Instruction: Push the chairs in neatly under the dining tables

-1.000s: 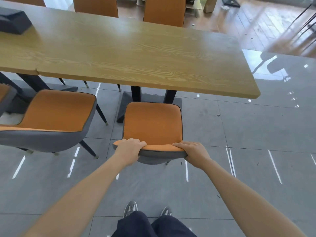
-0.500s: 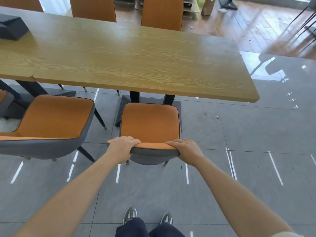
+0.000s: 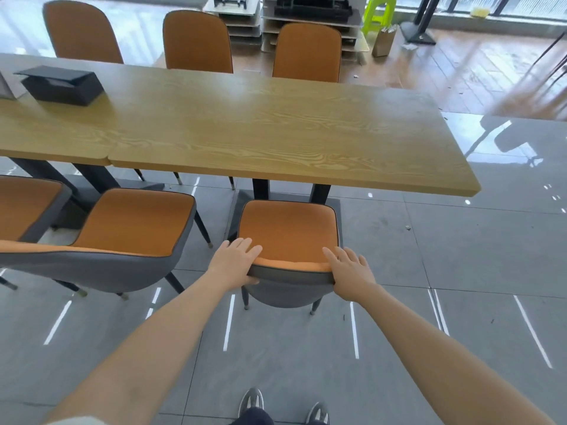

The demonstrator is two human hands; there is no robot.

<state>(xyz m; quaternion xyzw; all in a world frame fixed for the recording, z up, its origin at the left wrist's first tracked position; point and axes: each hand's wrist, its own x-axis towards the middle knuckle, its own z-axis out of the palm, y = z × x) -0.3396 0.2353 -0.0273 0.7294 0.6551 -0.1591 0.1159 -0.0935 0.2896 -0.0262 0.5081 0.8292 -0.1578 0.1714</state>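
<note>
An orange chair with a grey shell (image 3: 288,231) stands in front of me, its seat front right at the near edge of the long wooden dining table (image 3: 260,130). My left hand (image 3: 234,262) rests on the left end of its backrest top, fingers straightened and spread, thumb behind the shell. My right hand (image 3: 349,271) lies on the right end the same way, fingers apart. A second orange chair (image 3: 135,222) stands to the left, turned at an angle and further out from the table. A third chair (image 3: 24,204) shows at the left edge.
Three orange chairs (image 3: 306,52) stand along the table's far side. A black box (image 3: 61,84) sits on the table at the left. The table's black pedestal (image 3: 260,188) rises just beyond the chair. Grey tiled floor (image 3: 460,271) lies to the right; my shoes (image 3: 251,400) are below.
The chair has slid a little toward the table. Both hands went from curled tight around the backrest top to fingers straightened and spread. The view tilted up.
</note>
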